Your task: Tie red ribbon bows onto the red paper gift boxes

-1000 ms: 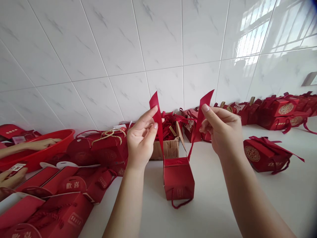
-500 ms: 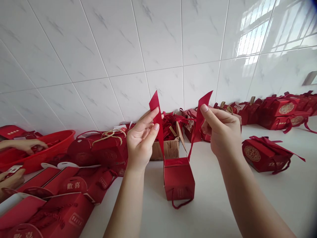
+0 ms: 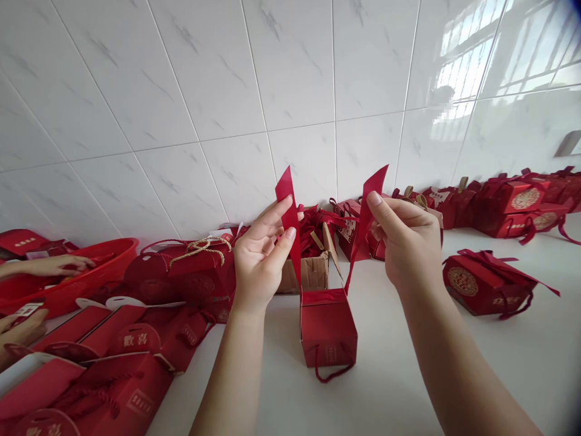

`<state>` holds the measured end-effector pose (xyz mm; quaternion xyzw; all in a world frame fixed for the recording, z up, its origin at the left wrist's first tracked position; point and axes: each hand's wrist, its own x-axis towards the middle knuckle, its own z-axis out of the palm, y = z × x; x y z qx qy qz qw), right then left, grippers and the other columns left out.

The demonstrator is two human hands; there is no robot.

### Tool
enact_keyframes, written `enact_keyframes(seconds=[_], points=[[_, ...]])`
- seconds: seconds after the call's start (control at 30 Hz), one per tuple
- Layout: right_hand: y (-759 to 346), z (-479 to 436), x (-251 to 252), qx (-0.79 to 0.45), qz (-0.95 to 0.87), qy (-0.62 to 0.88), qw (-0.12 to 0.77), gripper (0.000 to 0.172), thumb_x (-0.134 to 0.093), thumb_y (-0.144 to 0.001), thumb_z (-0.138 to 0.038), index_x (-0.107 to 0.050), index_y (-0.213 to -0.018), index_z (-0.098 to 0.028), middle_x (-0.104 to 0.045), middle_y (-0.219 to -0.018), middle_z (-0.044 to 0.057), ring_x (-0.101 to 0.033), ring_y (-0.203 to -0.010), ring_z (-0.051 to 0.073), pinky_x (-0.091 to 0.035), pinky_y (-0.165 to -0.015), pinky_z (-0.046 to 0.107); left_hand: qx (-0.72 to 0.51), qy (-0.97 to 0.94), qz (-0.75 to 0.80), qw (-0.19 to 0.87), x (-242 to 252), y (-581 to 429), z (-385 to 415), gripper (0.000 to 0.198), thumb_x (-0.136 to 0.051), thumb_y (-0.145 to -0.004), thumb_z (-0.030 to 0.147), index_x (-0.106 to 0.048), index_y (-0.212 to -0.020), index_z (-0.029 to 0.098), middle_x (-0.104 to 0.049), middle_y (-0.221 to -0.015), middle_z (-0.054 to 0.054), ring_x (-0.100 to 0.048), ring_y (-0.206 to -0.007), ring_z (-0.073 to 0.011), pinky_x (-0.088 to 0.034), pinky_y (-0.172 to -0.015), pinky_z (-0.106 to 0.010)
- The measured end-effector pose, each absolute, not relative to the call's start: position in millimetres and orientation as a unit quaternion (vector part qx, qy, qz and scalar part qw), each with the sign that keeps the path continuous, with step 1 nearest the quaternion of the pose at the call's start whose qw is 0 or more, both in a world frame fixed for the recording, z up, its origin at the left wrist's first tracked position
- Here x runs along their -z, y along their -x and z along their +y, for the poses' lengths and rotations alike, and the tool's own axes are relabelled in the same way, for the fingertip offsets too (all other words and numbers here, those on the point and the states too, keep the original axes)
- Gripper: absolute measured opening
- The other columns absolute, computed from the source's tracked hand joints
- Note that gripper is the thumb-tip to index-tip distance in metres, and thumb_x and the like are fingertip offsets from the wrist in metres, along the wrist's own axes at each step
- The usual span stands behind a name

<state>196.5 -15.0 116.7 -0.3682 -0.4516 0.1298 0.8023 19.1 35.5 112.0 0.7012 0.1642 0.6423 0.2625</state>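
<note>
Wall: white tile (image 3: 218, 66) with grey veining, window light reflected at upper right; below it, a white table (image 3: 281, 393) crowded with red packaging.
Ribbon: red ribbon (image 3: 284, 189), two lengths rising from the far part of a small box, one at each side, both tips slant-cut and held up well above the table. Whether they are one piece cannot be told.
Box: small red box (image 3: 329, 327) on the table, between the forearms, neither hand touching it. Dark red cord (image 3: 325, 380) loops from its near face.
Left hand: left hand (image 3: 259, 260) grasps the left length near its tip with the fingertips; thumb raised, palm partly turned to the viewer.
Right hand: right hand (image 3: 411, 245) pinches the other length, thumb on the near side, other fingers curled.
Carton: brown carton (image 3: 302, 275) just behind the left hand, flap up, filled with a tangle of red ribbons.
Right side: tied box (image 3: 488, 290) alone, bow on top, gold round emblem; more boxes (image 3: 512, 203) along the wall.
Left side: handled box (image 3: 200, 272) with gold cord; open boxes (image 3: 104, 375) close to the viewer.
Far left: red basin (image 3: 109, 260), a co-worker's hand (image 3: 68, 265) over it; another hand (image 3: 22, 332) holds something white-labelled.
</note>
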Motion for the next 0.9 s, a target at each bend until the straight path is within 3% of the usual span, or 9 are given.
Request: enact_keyframes(seconds=[0.23,0.43,0.53,0.67,0.9], points=[[-197.2,-15.7,-115.8,-0.136,-0.452,0.374,0.799,0.031,-0.072,-0.073,-0.047,-0.064,-0.072,-0.018,-0.050,-0.055,-0.003,-0.040,-0.043,0.005,-0.028,-0.037,0.020,-0.635,-0.711,0.149,0.263,-113.1,-19.8,34.0,0.040,-0.064,-0.083,0.026,-0.060,-0.123,0.031,-0.069,-0.111,-0.003,-0.064,-0.108,-0.0226,-0.053,-0.096,-0.038],[-200.1,-13.2,-113.1,-0.184,-0.449,0.343,0.804,0.036,-0.071,-0.075,-0.042,-0.046,-0.065,-0.019,-0.050,-0.055,-0.004,-0.045,-0.041,0.006,-0.031,-0.036,0.019,-0.639,-0.708,0.147,0.263,-113.5,-20.4,33.0,0.039,-0.063,-0.084,0.025,-0.060,-0.122,0.030,-0.068,-0.112,-0.003,-0.065,-0.107,-0.0223,-0.052,-0.098,-0.039],[-200.4,-12.7,-113.4,-0.200,-0.445,0.325,0.810,0.039,-0.070,-0.076,-0.037,-0.040,-0.061,-0.018,-0.056,-0.060,-0.002,-0.050,-0.047,0.007,-0.034,-0.038,0.019,-0.639,-0.706,0.143,0.269,-113.2,-20.0,33.4,0.039,-0.063,-0.083,0.024,-0.061,-0.122,0.031,-0.067,-0.114,-0.003,-0.065,-0.107,-0.0219,-0.051,-0.100,-0.039],[-200.4,-13.3,-115.1,-0.201,-0.443,0.322,0.812,0.035,-0.069,-0.077,-0.036,-0.042,-0.062,-0.018,-0.063,-0.071,0.002,-0.061,-0.062,0.012,-0.043,-0.047,0.021,-0.639,-0.707,0.151,0.264,-113.0,-20.2,33.4,0.040,-0.064,-0.083,0.027,-0.060,-0.123,0.030,-0.069,-0.109,-0.003,-0.066,-0.105,-0.0218,-0.052,-0.098,-0.039],[-202.6,-13.3,-114.8,-0.176,-0.473,0.320,0.802,0.037,-0.068,-0.079,-0.041,-0.042,-0.063,-0.019,-0.057,-0.065,0.000,-0.062,-0.070,0.014,-0.046,-0.054,0.022,-0.643,-0.699,0.136,0.282,-112.8,-21.4,33.9,0.041,-0.066,-0.081,0.022,-0.061,-0.121,0.029,-0.069,-0.112,-0.004,-0.066,-0.104,-0.0216,-0.052,-0.097,-0.037]])
